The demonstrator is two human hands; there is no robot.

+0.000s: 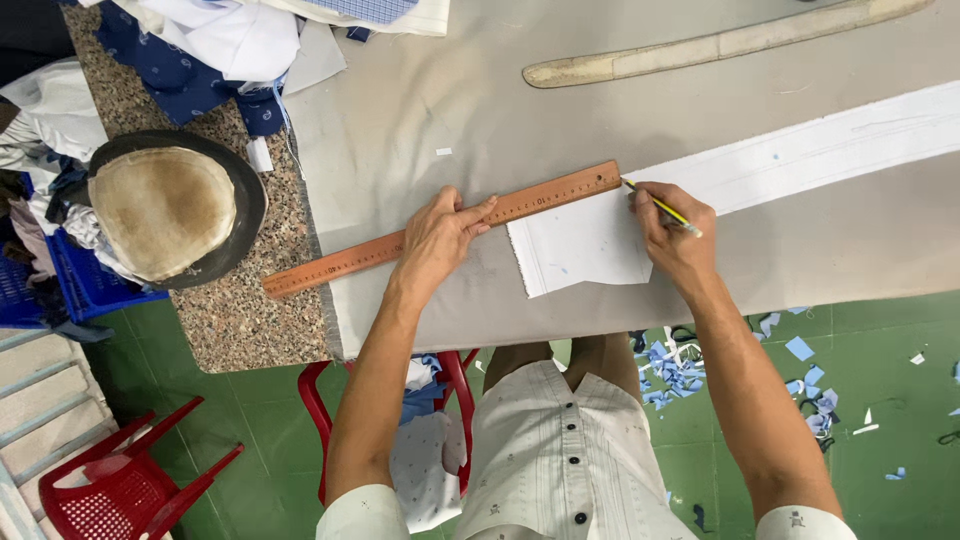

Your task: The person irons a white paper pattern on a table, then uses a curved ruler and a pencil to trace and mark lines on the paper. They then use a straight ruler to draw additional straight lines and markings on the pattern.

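My left hand (440, 238) presses flat on a long brown wooden ruler (340, 262) that lies slanted across the grey table. My right hand (672, 232) grips a yellow pencil (662, 208), its tip touching the ruler's right end at the top edge of a white fabric strip (590, 245). The strip runs from the table's near edge away to the upper right. The ruler's right end rests over the strip's near corner.
A curved pale wooden template (720, 42) lies at the far side. A round dark-rimmed hat (170, 208) sits on the speckled stone counter (250, 320) at left, beside piled blue and white cloth (220, 50). Red plastic chairs (110, 485) and blue fabric scraps (680, 375) are on the green floor.
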